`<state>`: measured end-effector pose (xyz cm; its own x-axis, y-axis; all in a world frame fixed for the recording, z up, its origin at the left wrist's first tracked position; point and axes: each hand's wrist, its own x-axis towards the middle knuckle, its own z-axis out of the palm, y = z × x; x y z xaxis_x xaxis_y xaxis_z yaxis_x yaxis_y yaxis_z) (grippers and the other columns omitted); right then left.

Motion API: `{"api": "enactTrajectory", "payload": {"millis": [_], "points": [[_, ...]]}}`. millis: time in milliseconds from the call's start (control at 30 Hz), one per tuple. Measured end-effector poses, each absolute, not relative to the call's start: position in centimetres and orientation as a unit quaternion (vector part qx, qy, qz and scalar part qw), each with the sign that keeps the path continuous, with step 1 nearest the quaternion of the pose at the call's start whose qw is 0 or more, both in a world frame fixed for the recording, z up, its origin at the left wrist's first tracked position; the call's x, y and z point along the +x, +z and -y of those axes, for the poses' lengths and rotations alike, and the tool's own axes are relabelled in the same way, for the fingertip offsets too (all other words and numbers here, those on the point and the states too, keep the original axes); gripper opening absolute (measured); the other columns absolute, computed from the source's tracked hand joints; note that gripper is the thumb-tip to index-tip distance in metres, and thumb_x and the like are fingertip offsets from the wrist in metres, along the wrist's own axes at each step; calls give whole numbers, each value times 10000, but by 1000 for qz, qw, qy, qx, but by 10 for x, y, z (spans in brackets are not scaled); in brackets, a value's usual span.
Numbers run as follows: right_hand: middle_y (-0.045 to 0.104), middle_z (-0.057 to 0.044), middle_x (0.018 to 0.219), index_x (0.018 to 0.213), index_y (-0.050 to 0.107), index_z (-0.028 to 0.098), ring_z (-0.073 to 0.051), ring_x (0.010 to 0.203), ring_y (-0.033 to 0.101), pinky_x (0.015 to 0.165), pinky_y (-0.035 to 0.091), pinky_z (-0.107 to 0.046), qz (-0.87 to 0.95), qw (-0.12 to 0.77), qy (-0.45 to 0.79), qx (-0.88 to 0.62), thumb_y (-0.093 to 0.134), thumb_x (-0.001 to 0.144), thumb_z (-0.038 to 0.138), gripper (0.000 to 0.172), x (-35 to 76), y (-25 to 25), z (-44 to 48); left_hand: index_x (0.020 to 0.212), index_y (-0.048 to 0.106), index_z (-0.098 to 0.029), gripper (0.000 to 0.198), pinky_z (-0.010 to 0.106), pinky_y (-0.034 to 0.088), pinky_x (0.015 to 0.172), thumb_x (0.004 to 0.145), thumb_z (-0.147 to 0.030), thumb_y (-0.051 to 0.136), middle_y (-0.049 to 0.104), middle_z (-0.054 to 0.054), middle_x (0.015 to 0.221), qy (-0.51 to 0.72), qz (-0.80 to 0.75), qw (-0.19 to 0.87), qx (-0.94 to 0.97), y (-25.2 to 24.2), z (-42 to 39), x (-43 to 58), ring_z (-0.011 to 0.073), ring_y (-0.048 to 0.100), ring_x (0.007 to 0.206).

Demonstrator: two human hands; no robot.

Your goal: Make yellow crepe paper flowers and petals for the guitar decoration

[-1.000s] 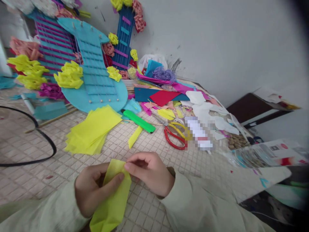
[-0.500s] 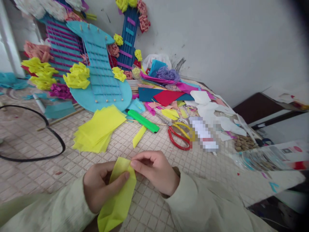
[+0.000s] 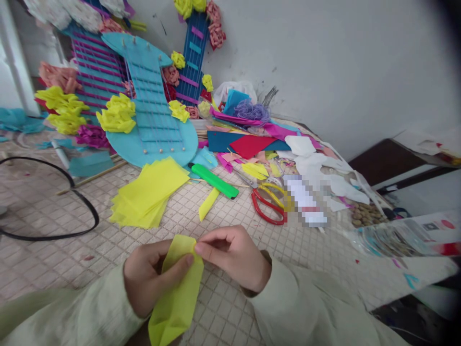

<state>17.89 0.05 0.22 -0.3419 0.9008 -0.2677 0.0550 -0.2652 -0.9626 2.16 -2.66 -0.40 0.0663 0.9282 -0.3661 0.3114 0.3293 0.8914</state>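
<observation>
A yellow sheet of thin paper (image 3: 179, 298) hangs tilted in front of me, its lower end near the bottom edge. My left hand (image 3: 151, 274) grips it from the left, thumb across the front and fingers behind. With thumb and index finger together, my right hand (image 3: 234, 254) pinches the paper's upper right corner. Beyond my hands lie a stack of yellow sheets (image 3: 147, 192), a narrow yellow strip (image 3: 208, 204) and a green cutter (image 3: 215, 180). Scissors with red and yellow handles (image 3: 267, 218) rest to the right of them.
Blue guitar-shaped crafts (image 3: 151, 110) with paper flowers lean at the back left. A black cable (image 3: 94, 211) loops at the left. Coloured scraps, purple yarn (image 3: 252, 110) and white pieces (image 3: 306, 163) lie at the back. A blurred white item (image 3: 304, 199) is right of the scissors.
The view has shifted very slightly. Both hands keep their hold on the yellow sheet, and its lower part has swung a little to the right.
</observation>
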Motion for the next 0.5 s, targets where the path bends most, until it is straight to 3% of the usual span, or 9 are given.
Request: {"api": "enactTrajectory", "payload": {"millis": [367,500], "points": [[692,-44,742,749,702,157,-162,679,624,656,517,-303,562,316,603,-470,715,652,276,154,180,1,1,584,600,-170,294,187,323,371,675,-448,569,451,-32,479,318,-600,533,505,-1,25,20,92,407,446],[696,-41,731,740,709,161,-164,681,630,671,518,-309,585,302,594,-463,685,683,254,112,184,2,-1,639,632,-169,273,192,360,394,666,-437,586,521,-24,496,321,-596,555,483,1,25,21,102,467,462]]}}
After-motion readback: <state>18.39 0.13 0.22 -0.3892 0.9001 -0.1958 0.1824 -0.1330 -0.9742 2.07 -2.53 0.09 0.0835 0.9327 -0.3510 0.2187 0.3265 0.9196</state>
